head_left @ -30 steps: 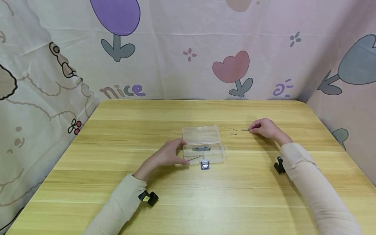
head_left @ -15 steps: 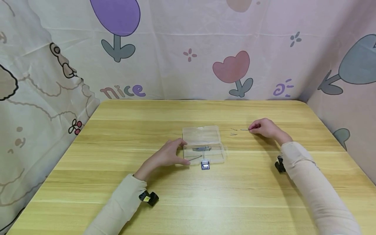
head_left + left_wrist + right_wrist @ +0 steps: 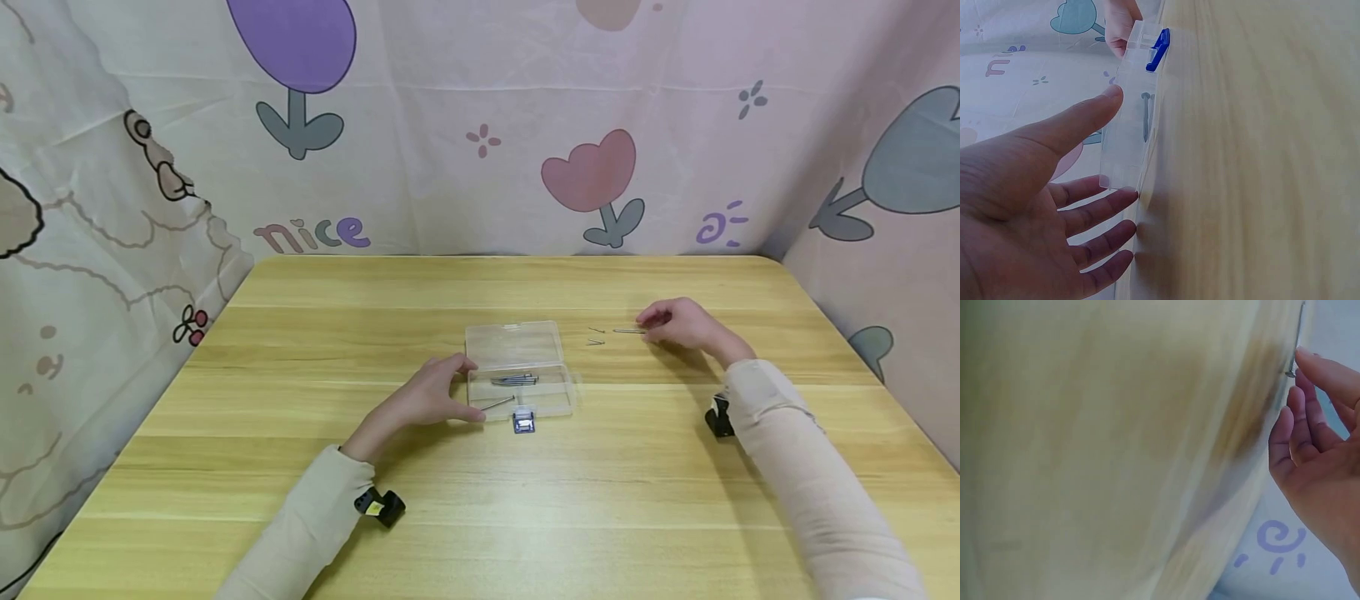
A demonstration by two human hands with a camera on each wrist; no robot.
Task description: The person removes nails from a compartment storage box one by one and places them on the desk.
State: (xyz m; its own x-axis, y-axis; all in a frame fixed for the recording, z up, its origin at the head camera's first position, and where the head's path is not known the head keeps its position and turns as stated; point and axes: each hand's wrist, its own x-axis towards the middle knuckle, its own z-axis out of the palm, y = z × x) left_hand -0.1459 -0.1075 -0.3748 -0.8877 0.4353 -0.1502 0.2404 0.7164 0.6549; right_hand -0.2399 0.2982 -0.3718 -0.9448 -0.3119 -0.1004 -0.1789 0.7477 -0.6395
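Nail (image 3: 627, 332) at right hand's (image 3: 678, 327) fingertips

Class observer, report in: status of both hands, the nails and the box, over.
Left hand steadies open clear box. Right hand fingertips at loose nail on table. Two more nails beside it. Nothing between.

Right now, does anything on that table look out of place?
Yes: three nails lie loose on the table, right of the open clear box that holds the rest. The right hand touches one; the left hand steadies the box.
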